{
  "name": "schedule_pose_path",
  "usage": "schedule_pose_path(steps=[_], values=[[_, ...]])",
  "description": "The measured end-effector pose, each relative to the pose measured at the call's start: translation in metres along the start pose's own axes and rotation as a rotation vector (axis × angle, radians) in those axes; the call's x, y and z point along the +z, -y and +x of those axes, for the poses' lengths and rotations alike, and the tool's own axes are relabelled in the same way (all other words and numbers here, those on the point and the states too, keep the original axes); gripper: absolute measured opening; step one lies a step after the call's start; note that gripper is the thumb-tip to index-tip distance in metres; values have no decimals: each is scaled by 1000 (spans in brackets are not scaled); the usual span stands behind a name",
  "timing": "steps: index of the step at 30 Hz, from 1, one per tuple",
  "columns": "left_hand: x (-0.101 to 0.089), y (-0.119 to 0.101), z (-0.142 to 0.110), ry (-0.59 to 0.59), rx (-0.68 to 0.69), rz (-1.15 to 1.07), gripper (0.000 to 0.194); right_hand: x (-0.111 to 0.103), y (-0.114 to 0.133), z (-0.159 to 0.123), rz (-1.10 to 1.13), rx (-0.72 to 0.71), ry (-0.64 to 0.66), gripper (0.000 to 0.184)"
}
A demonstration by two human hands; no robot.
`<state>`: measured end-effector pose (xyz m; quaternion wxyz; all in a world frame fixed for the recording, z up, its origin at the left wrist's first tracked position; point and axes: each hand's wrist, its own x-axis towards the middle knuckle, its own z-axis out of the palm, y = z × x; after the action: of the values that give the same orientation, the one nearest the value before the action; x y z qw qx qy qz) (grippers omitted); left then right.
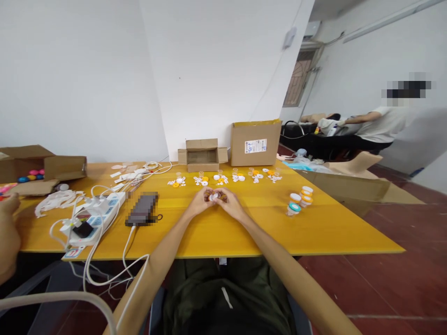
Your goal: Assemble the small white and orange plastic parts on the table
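We look from head height, facing forward and down, the yellow table [216, 237] close below us, the white wall [209, 70] beyond.

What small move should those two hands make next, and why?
Perhaps turn the small whitish piece a little with the right hand while the left hand steadies it: both hands' fingers already meet around it, though its details are too small to tell.

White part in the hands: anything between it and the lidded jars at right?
Only the right hand, which holds the white part together with the left hand. Past that, nothing visible stands in the way: just tabletop up to the lidded jars.
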<state>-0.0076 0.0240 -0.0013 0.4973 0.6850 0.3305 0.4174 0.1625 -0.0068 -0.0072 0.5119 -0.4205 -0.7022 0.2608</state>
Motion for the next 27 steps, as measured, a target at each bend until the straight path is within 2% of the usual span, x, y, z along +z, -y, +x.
schedule_pose_path(steps=[7,13,21,27], values=[[1,-4,-1,10,7,-3,41,3,0,-1,39,20,-32,28],[1,-8,-3,12,-1,13,41,4,3,0,54,93,-43,23],[2,-6,-2,15,18,65,38,2,5,-1,31,28,-44,20],[2,-4,-2,21,41,75,33,3,5,-3,-12,54,-44,24]])
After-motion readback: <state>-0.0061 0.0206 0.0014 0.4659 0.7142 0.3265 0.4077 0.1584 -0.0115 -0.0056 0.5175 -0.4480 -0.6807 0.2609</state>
